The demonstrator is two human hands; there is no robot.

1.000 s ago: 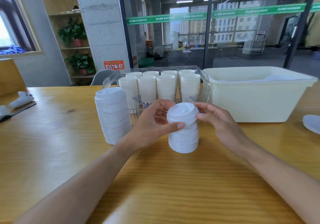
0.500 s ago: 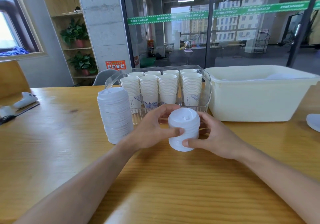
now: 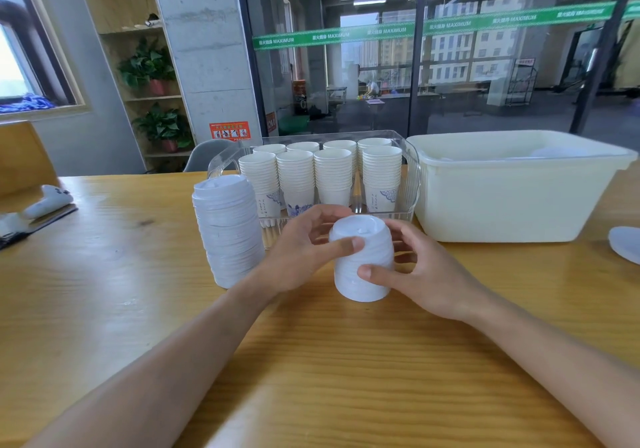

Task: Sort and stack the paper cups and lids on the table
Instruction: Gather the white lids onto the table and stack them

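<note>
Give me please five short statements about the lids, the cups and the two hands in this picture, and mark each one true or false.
1. Both hands grip the short stack of lids. True: the left hand and the right hand curl round it from either side.
2. The tall stack of lids stands to the right of the short one. False: it stands to the left.
3. The paper cups stand stacked in a clear tray. True.
4. The cream bin sits on top of the clear tray. False: it sits on the table beside it, to the right.
5. The cups lie scattered on the wooden table. False: they are upright in neat stacks.
</note>
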